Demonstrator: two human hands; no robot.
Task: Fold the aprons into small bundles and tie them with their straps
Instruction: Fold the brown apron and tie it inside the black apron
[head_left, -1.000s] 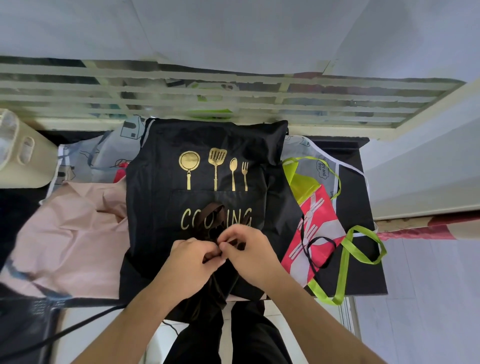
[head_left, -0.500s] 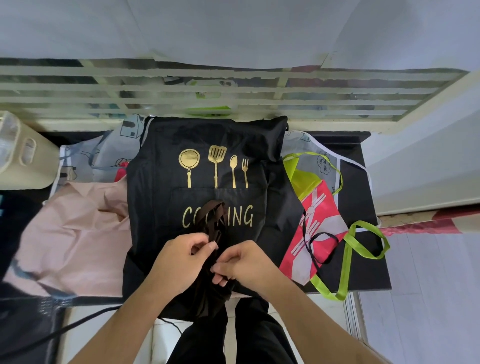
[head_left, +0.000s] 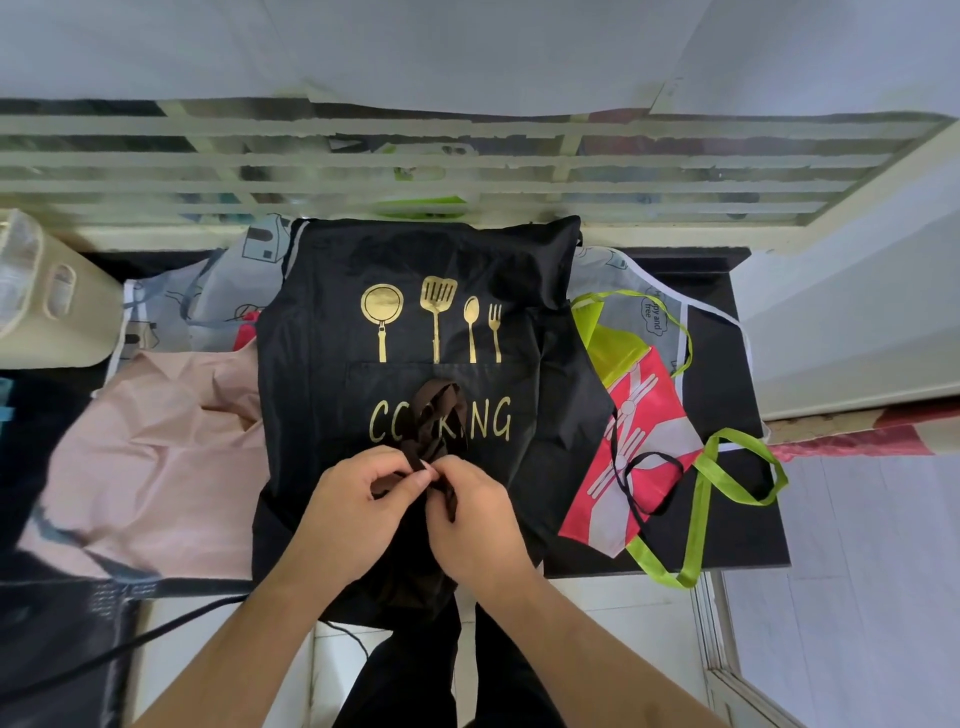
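Observation:
A black apron (head_left: 415, 312) with gold utensil prints and the word COOKING lies spread across the middle of the dark table (head_left: 727, 509). Its dark brown strap (head_left: 439, 415) is bunched in loops over the lettering. My left hand (head_left: 358, 509) and my right hand (head_left: 472, 514) meet at the apron's lower middle. Both pinch the strap between thumb and fingers, fingertips nearly touching. The apron's bottom edge hangs over the table's front edge.
A pink apron (head_left: 156, 457) lies left of the black one, a grey printed apron (head_left: 208, 296) behind. A red and grey apron (head_left: 634, 447) with lime green straps (head_left: 701, 499) lies to the right. A beige basket (head_left: 47, 296) stands far left. A white barred railing (head_left: 467, 171) runs behind.
Both hands rose slightly on the apron and closed together on the strap; the left thumb and fingers now pinch it beside the right hand. The strap loop shifted a little.

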